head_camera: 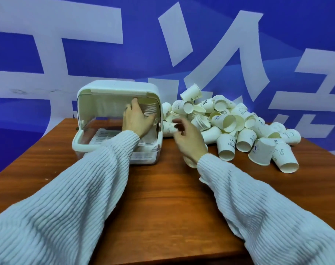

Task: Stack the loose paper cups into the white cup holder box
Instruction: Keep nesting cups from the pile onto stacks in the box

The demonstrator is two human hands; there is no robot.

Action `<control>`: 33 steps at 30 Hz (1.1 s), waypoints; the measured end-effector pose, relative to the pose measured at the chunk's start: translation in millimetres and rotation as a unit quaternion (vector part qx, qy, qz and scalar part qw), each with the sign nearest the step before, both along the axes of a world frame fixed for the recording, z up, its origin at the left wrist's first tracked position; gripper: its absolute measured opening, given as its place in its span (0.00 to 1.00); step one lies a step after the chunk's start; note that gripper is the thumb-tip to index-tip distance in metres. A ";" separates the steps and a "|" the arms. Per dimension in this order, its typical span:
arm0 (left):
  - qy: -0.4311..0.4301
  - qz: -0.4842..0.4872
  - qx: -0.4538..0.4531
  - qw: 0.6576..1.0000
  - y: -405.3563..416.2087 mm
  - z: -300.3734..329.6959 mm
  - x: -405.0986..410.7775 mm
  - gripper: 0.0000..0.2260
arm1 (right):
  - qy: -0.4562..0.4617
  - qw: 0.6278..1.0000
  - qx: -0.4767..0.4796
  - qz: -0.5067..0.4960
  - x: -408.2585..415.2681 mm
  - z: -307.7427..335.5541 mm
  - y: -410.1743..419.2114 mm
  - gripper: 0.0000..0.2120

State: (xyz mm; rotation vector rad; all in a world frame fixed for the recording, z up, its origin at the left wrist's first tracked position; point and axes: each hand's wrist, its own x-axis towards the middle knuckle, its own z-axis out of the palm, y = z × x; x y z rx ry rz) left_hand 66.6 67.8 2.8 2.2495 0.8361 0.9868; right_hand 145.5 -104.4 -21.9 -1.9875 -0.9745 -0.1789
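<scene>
The white cup holder box (113, 88) stands on the table left of centre with its front lid swung up. Inside it, at the right side, my left hand (137, 119) grips a stack of nested paper cups (148, 109). To the right of the box lies a big heap of loose paper cups (229, 127), white with dark print. My right hand (187, 138) hovers between the box and the heap with its fingers loosely curled; it holds nothing that I can see. One cup (189, 162) lies partly hidden under my right wrist.
The brown wooden table (162, 197) reaches to the near edge at the bottom. Behind it hangs a blue backdrop (201, 44) with large white characters. The box's slotted bottom tray (103, 136) shows through its open front.
</scene>
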 end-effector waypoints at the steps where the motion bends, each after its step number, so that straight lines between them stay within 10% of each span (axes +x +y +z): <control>1: -0.018 0.001 0.034 0.999 -7.1 -1.0 -3.9 0.31 | -0.034 0.998 -0.038 -0.033 6.0 -0.9 -9.4 0.17; 7: -0.166 -0.104 0.188 0.962 -66.8 -10.5 -23.9 0.12 | -0.078 0.937 -0.330 -0.089 17.8 -21.3 -60.4 0.24; 13: 0.150 -0.333 0.151 0.919 -108.7 -27.7 -14.0 0.41 | 0.142 0.982 -0.066 -0.102 17.4 -5.9 -83.7 0.12; 17: 0.105 -0.313 0.090 0.940 -125.0 -42.6 -4.8 0.45 | 0.316 0.948 0.003 0.040 15.6 5.4 -99.6 0.22; 21: 0.049 -0.282 0.052 0.957 -121.0 -49.2 -2.1 0.39 | 0.159 0.979 -0.001 -0.128 48.0 10.0 -109.2 0.20; 27: 0.038 -0.273 0.054 0.960 -111.4 -49.2 -7.8 0.41 | 0.077 0.921 -0.346 -0.159 78.0 -3.9 -112.0 0.33; 33: 0.031 -0.268 0.050 0.962 -104.7 -47.4 -21.5 0.40 | 0.034 0.941 -0.249 -0.226 69.2 -19.2 -115.2 0.16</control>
